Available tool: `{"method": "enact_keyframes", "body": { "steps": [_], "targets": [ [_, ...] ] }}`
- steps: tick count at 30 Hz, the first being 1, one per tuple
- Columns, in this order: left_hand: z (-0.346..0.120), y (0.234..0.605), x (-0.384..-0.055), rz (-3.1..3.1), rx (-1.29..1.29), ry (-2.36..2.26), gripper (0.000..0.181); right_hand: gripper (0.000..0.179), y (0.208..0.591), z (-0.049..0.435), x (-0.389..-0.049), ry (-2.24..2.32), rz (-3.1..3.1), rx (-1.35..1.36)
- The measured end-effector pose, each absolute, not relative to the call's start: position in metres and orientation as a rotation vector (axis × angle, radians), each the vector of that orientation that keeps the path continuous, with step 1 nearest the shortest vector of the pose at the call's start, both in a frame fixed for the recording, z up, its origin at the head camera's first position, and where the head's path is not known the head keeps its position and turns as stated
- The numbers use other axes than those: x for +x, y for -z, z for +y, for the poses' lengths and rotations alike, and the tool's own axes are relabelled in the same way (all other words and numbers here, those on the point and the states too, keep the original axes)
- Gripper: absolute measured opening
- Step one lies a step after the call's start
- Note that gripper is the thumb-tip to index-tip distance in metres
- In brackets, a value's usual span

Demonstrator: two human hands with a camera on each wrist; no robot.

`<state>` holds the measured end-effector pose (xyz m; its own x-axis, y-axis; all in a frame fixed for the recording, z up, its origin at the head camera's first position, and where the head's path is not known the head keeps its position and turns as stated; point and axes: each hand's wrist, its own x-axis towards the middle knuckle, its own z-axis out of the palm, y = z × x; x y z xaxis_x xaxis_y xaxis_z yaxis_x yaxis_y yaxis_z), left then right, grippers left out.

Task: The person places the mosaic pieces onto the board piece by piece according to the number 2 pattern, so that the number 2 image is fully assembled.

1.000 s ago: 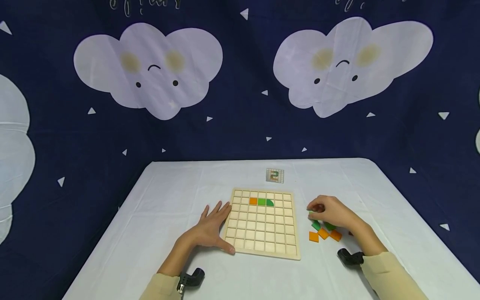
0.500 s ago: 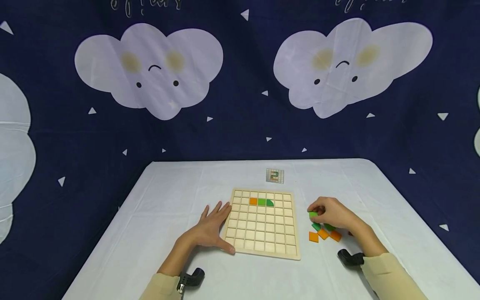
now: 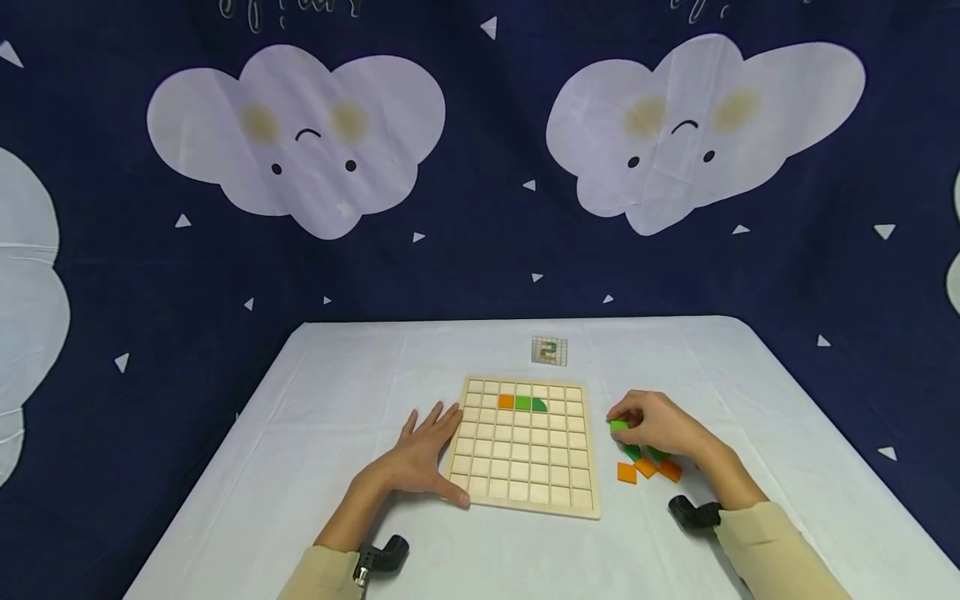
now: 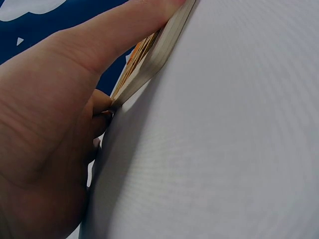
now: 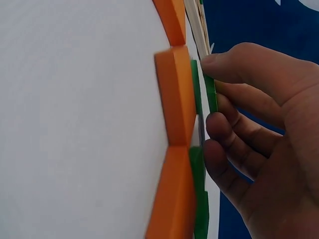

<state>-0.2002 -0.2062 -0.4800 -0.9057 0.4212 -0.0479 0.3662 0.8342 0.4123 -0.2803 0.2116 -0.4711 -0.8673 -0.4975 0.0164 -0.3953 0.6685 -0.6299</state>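
Right hand [image 3: 662, 421] pinches a flat bright-green tile [image 3: 617, 426], a level edge grip should help; left hand [image 3: 418, 458], fingers spread wide, rests against the pale wooden grid board [image 3: 519, 471], best kept steady.

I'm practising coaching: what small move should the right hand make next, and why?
Probably carry the flat light-green tile leftward over the square pale wooden grid board: the right hand pinches it nearby, while the left hand touches the board's left edge.

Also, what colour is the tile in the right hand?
Light green; the tile shows best in the head view.
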Motion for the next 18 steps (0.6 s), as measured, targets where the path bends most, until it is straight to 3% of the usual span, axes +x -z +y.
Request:
{"method": "enact_keyframes", "body": {
  "steps": [18],
  "targets": [
    [-0.207, 0.48, -0.199, 2.873, 0.629, -0.612, 0.143, 0.022, 0.47, 0.186, -0.288, 1.004, 2.726, -0.826]
  ]
}}
